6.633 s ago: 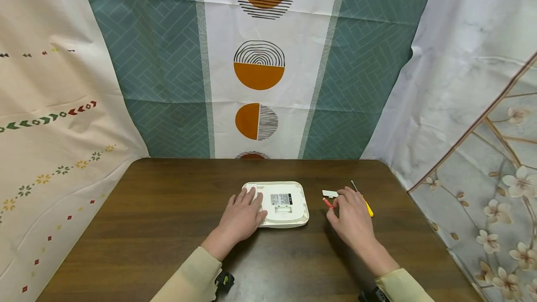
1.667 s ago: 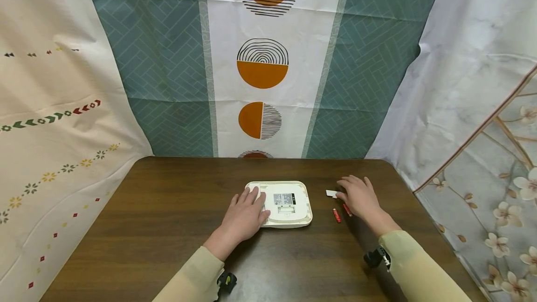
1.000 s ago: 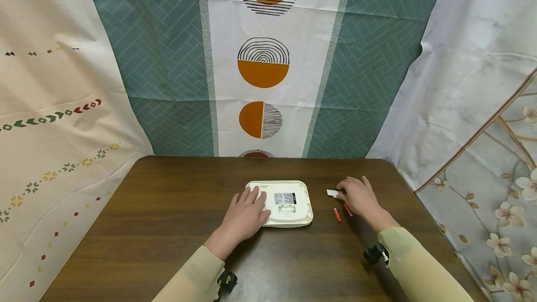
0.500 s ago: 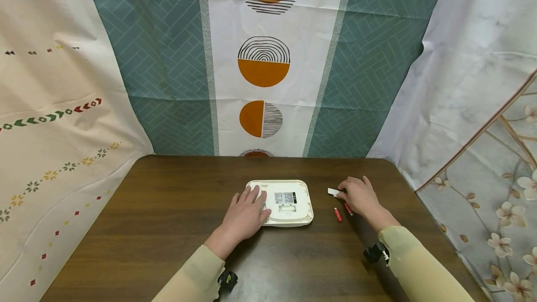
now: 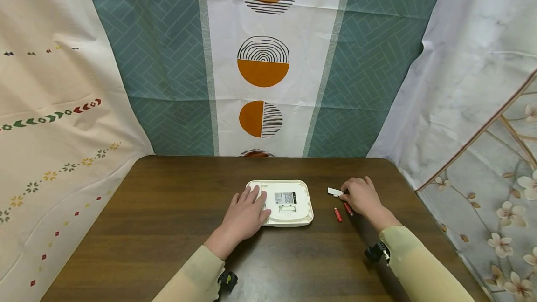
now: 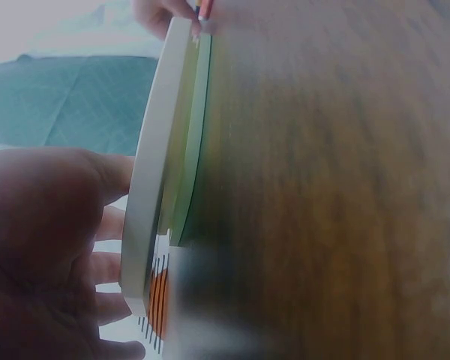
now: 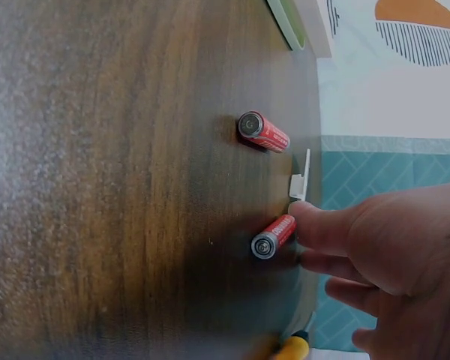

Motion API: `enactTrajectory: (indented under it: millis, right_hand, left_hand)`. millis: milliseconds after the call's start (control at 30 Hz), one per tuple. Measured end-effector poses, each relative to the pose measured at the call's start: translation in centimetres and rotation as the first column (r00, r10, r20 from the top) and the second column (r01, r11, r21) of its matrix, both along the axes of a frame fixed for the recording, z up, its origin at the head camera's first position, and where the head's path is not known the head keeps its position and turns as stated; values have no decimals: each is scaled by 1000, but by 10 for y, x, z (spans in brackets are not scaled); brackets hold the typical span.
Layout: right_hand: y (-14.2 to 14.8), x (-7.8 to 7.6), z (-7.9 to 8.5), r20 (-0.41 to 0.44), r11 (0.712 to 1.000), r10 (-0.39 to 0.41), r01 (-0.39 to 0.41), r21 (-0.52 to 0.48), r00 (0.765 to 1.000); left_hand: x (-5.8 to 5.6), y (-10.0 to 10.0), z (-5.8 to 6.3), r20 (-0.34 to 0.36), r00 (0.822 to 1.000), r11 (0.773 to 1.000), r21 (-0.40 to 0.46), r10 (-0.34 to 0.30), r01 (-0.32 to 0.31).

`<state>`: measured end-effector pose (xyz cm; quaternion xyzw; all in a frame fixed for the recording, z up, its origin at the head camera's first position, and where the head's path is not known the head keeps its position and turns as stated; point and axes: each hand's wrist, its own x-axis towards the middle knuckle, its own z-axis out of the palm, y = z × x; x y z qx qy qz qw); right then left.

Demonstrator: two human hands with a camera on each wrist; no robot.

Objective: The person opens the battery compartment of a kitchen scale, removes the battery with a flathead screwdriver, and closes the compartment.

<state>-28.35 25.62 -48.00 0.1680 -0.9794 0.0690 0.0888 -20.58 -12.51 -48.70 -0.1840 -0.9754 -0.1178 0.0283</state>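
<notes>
A white rounded-rectangular device (image 5: 299,199) lies on the table with a printed label and an exposed battery slot facing up. My left hand (image 5: 242,216) rests flat across its left end, fingers straight. To the right, my right hand (image 5: 361,195) pinches the near end of a small white battery cover (image 5: 333,192) between thumb and fingers. The right wrist view shows the cover (image 7: 303,176) at the thumb tip. Two red batteries lie on the wood, one battery (image 5: 337,215) apart from the hand, the other battery (image 7: 273,237) just under the thumb.
Beyond the right hand lies a screwdriver with a yellow handle (image 7: 292,349), hidden by that hand in the head view. The brown wooden table (image 5: 189,227) reaches back to a patterned cloth (image 5: 168,59). More cloths hang at both sides.
Earlier my right hand held a red battery; both batteries now lie on the table. It has since moved to the battery cover, which has turned slightly. My left hand has stayed in place.
</notes>
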Motion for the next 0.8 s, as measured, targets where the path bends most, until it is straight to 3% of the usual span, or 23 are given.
enactTrajectory:
  millis: [367,800]
  right_hand:
    - [-2,0,5,51,1000,-20,19,11,998]
    - [-4,-2,2,-6,999,-11,11,-32,1000]
  left_hand:
    - [1,1,3,-13,1000,1000,0,-9,9]
    - [2,1,3,2,1000,1000,1,-3,3]
